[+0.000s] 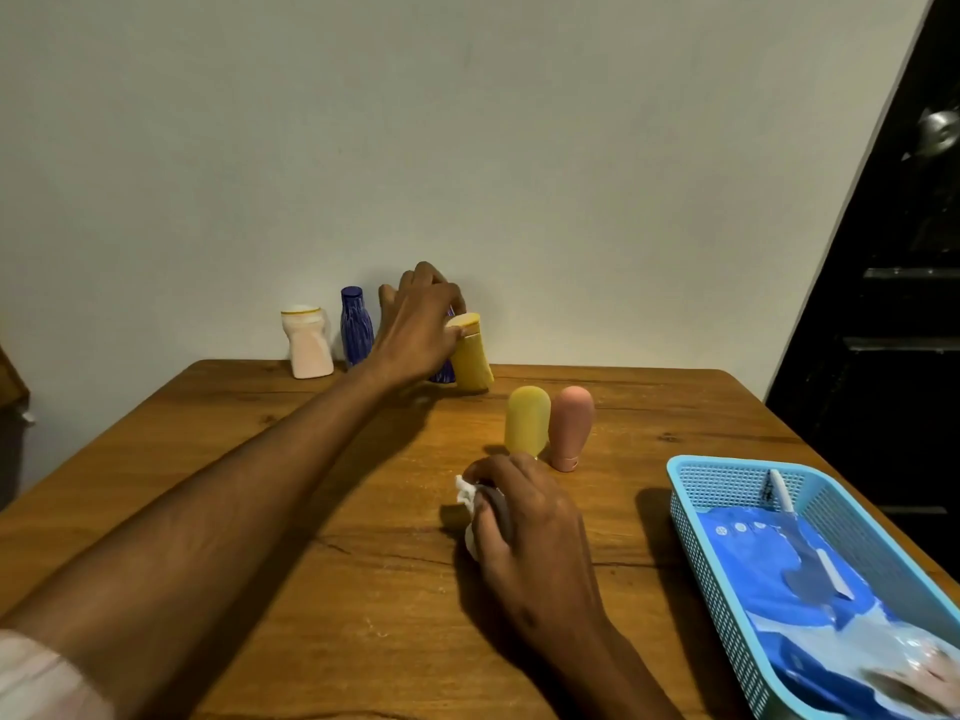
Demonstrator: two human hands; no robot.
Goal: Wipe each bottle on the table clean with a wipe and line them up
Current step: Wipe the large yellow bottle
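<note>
Left hand at the back row, right hand on the wipe

The left hand (422, 330) gripped a tilted yellow bottle (470, 356) near the wall; the right hand's (524, 517) fingers curled round a crumpled white wipe (467, 498), low on the bench (311, 511), beside two upright bottles (527, 426)

a wooden table (322, 579) with dark grain lines and cracks fills the lower half of the frame. at the lower right a light blue mesh basket (727, 605) sits on it near the table's right edge, holding a blue and white plastic packet (769, 563) and a thin white stick-like item (781, 490) leaning against its far wall. a pale wall (467, 148) fills the upper frame, and a dark door (893, 314) stands at the right edge.
</note>
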